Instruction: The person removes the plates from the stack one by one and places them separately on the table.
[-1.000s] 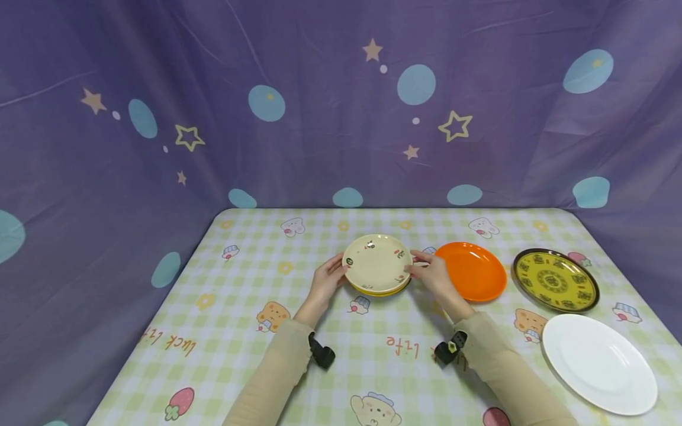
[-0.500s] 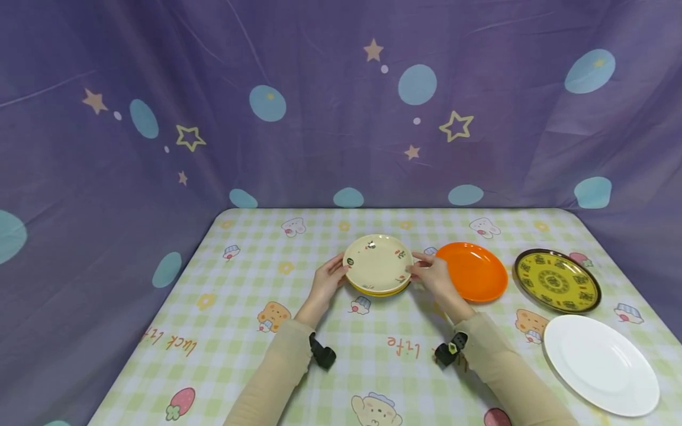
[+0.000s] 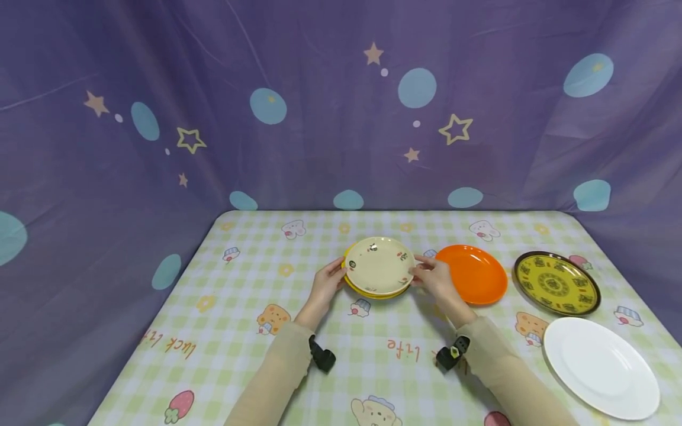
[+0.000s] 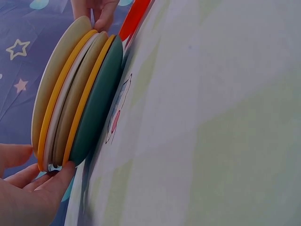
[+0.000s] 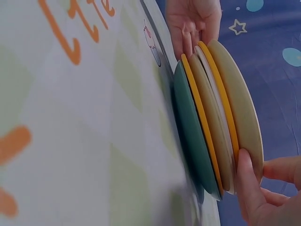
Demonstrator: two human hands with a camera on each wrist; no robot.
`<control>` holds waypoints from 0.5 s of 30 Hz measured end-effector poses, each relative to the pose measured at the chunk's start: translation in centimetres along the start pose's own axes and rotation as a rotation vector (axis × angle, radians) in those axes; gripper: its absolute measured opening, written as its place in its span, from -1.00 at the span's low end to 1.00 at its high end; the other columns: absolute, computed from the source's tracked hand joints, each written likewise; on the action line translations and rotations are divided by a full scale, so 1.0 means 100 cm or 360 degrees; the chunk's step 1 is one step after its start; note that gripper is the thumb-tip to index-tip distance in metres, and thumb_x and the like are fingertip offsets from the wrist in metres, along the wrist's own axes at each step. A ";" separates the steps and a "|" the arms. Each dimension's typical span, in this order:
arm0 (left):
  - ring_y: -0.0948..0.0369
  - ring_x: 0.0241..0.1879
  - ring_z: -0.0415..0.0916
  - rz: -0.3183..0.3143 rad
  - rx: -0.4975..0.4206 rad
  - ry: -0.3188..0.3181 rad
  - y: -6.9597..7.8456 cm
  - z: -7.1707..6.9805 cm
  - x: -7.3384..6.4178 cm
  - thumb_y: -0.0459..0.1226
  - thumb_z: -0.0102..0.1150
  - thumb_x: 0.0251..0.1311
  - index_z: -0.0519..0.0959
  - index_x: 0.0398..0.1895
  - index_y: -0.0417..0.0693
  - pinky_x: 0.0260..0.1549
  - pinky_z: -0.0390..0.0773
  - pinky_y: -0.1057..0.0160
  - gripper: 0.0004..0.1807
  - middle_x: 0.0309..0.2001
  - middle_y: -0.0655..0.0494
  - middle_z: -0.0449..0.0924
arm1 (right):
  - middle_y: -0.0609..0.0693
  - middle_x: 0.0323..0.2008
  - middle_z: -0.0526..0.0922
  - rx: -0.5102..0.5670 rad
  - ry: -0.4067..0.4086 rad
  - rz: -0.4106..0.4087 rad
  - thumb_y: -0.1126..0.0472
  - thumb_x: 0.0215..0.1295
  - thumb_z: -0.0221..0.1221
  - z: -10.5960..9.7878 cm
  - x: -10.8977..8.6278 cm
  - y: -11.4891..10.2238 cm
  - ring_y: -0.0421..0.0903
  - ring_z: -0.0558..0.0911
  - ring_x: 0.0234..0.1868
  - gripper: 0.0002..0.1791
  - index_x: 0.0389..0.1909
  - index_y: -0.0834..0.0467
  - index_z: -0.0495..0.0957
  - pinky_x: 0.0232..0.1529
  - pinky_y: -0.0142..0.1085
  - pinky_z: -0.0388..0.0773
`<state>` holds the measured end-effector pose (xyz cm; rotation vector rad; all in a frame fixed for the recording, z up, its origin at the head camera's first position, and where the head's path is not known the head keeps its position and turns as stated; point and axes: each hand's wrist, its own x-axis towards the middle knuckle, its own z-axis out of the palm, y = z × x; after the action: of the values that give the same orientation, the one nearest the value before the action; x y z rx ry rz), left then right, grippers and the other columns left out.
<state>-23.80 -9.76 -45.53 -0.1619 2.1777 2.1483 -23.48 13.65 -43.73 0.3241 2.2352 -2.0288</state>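
Purple star-printed cloth [image 3: 319, 160] backs a checked tabletop [image 3: 240, 287]. Left hand [image 3: 326, 278] and right hand [image 3: 434, 278] hold opposite edges of the plate stack [image 4: 80, 96], which lies between them; partly hidden fingertips leave the exact grip hard to judge. Its cream plate [image 3: 379, 266] has just slid slightly rightward, baring yellow rim at left, so the stack seems uneven. Further right lie orange [image 3: 471, 275], patterned [image 3: 556, 283] and white plates [image 3: 602, 368].

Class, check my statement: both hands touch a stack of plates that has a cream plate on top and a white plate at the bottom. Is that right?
Not quite: the bottom plate is a dark green plate, as the left wrist view shows. The left hand and right hand do touch the stack of plates, topped by a cream plate.
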 end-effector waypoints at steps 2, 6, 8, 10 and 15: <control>0.12 -0.03 0.44 0.0052 -0.0003 -0.0020 -0.001 -0.001 -0.002 -0.33 -0.01 0.20 0.33 0.17 -0.18 -0.11 0.52 0.25 -0.56 0.11 -0.13 0.38 | 0.10 -0.32 0.38 0.0014 0.0005 -0.0012 0.44 0.10 0.10 -0.001 0.000 0.000 -0.22 0.54 -0.62 -0.49 0.13 0.37 0.31 -0.37 -0.26 0.62; 0.11 0.02 0.41 0.0061 -0.0013 -0.0046 -0.003 -0.003 -0.001 -0.39 -0.04 0.19 0.31 0.18 -0.18 -0.08 0.50 0.24 -0.56 0.13 -0.14 0.35 | 0.09 -0.34 0.39 0.0009 -0.0007 -0.0043 0.44 0.12 0.07 -0.004 0.000 -0.001 -0.25 0.52 -0.62 -0.51 0.12 0.39 0.30 -0.39 -0.28 0.62; 0.07 0.08 0.36 0.0008 -0.0016 -0.0041 -0.003 -0.002 0.001 -0.44 -0.06 0.17 0.29 0.19 -0.19 -0.03 0.47 0.21 -0.54 0.15 -0.15 0.32 | 0.09 -0.34 0.39 0.0004 -0.0020 -0.0043 0.44 0.13 0.06 -0.006 -0.001 -0.001 -0.26 0.51 -0.62 -0.52 0.13 0.40 0.30 -0.37 -0.27 0.62; 0.05 0.11 0.33 -0.0013 -0.0018 -0.0043 -0.003 -0.002 0.002 -0.47 -0.08 0.15 0.27 0.20 -0.22 -0.02 0.46 0.21 -0.52 0.17 -0.17 0.29 | 0.09 -0.33 0.39 0.0005 -0.0033 -0.0037 0.44 0.15 0.05 -0.007 -0.002 -0.002 -0.27 0.51 -0.63 -0.52 0.14 0.39 0.29 -0.36 -0.26 0.62; 0.03 0.13 0.30 -0.0038 -0.0034 -0.0043 0.000 -0.001 0.001 -0.50 -0.09 0.15 0.24 0.21 -0.24 -0.04 0.47 0.24 -0.50 0.20 -0.19 0.25 | 0.08 -0.32 0.39 0.0015 -0.0058 -0.0016 0.42 0.17 0.05 -0.013 -0.005 -0.004 -0.26 0.53 -0.65 -0.51 0.16 0.37 0.27 -0.38 -0.22 0.62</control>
<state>-23.93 -9.86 -45.57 -0.1585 2.1276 2.1491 -23.00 14.85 -43.06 0.2756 2.2113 -2.0335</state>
